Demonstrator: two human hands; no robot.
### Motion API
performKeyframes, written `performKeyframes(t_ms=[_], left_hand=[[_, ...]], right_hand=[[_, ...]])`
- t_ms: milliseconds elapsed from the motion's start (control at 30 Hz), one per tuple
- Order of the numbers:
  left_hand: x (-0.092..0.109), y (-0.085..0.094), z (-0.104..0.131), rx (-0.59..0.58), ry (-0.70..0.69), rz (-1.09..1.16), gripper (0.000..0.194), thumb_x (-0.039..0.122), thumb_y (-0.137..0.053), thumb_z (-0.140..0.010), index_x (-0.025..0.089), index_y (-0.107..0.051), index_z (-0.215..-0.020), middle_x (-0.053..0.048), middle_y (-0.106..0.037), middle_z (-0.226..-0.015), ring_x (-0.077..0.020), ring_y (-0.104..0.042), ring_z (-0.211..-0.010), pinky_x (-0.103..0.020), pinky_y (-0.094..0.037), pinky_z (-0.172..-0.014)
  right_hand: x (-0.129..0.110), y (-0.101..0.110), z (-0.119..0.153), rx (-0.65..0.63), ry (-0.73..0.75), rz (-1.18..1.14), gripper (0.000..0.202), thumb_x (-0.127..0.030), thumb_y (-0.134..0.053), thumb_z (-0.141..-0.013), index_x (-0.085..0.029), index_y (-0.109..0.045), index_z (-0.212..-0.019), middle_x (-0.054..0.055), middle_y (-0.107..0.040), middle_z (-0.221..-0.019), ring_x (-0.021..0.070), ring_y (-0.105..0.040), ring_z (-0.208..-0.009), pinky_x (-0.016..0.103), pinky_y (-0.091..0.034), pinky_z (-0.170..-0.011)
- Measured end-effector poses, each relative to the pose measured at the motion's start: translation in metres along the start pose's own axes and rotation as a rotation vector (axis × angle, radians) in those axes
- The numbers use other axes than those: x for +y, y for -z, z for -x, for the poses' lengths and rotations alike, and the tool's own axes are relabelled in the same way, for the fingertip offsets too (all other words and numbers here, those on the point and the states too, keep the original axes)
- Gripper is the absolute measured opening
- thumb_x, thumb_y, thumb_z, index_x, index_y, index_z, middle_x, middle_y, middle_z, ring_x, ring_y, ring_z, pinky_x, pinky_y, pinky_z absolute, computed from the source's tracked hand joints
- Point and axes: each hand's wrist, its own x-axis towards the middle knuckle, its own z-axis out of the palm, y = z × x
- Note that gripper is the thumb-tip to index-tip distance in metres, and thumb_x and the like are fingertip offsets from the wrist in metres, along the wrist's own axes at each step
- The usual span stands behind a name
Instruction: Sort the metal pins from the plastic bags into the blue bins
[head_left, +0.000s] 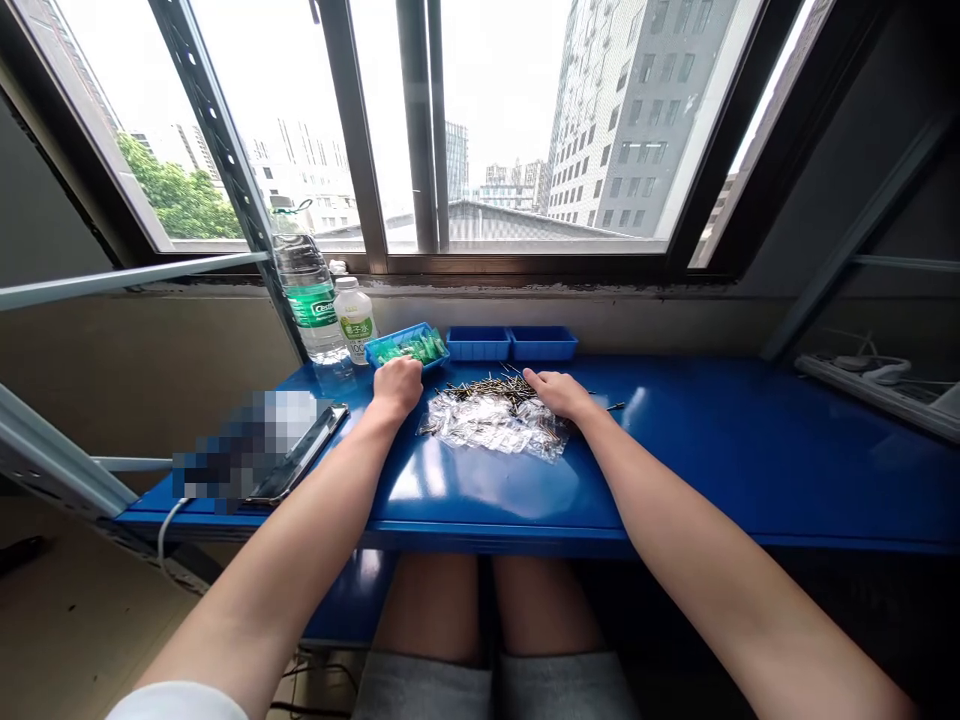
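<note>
person's left hand [399, 387]: fingers curled, any hold hidden, at blue bin [436, 365] of green packets [424, 346]. right hand [559, 392]: fingers bent, hold unclear, at right end of slender metal pins [486, 387], beyond clear plastic bags [487, 425].

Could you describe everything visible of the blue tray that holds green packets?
The blue tray is a shallow, open rectangular box, apparently plastic. Green packets lie in it. It is askew near the back of the table, beside the white bottle. The left hand covers part of its near edge; gripping cannot be confirmed.
</note>
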Motion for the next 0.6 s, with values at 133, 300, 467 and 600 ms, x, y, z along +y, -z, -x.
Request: performKeyframes(t_ms=[133, 300, 467, 600], left_hand=[[0.009, 0.009, 0.003, -0.038, 0.043, -0.012, 0.032, 0.018, -0.044, -0.078, 0.015, -0.074, -0.09, -0.017, -0.069, -0.093, -0.0304, -0.066, -0.09, -0.037, -0.051, -0.076], [0.02, 0.024, 0.006, -0.078, 0.08, 0.011, 0.034, 0.027, -0.044, -0.079, 0.014, -0.074, -0.087, -0.019, -0.07, -0.095, -0.0325, -0.066, -0.091, -0.037, -0.05, -0.075], [0.03, 0.032, 0.01, -0.298, 0.103, 0.167, 0.066, 0.058, -0.027, -0.086, 0.014, -0.066, -0.115, -0.021, -0.066, -0.115, -0.0375, -0.061, -0.106, -0.043, -0.048, -0.084], [0.036, 0.029, 0.013, -0.464, 0.109, 0.259, 0.096, 0.081, -0.014, -0.077, 0.016, -0.044, -0.141, -0.022, -0.054, -0.134, -0.0406, -0.053, -0.118, -0.048, -0.045, -0.09]], right_hand=[[0.0, 0.0, -0.001, 0.003, 0.003, -0.002, 0.08, -0.074, -0.016, -0.086, -0.019, -0.063, -0.121, 0.013, -0.06, -0.13, 0.0318, -0.054, -0.119, 0.035, -0.041, -0.091], [0.0, 0.0, 0.0, -0.009, -0.01, -0.002, 0.082, -0.075, -0.015, -0.085, -0.02, -0.061, -0.124, 0.013, -0.059, -0.131, 0.0315, -0.053, -0.12, 0.034, -0.041, -0.089], [0.001, 0.001, 0.0, -0.003, -0.003, -0.004, 0.083, -0.076, -0.014, -0.084, -0.02, -0.063, -0.121, 0.013, -0.06, -0.129, 0.0322, -0.054, -0.118, 0.036, -0.042, -0.089], [0.002, 0.0, -0.002, 0.001, 0.009, -0.008, 0.082, -0.076, -0.014, -0.085, -0.02, -0.064, -0.12, 0.013, -0.06, -0.129, 0.0314, -0.054, -0.119, 0.034, -0.041, -0.09]])
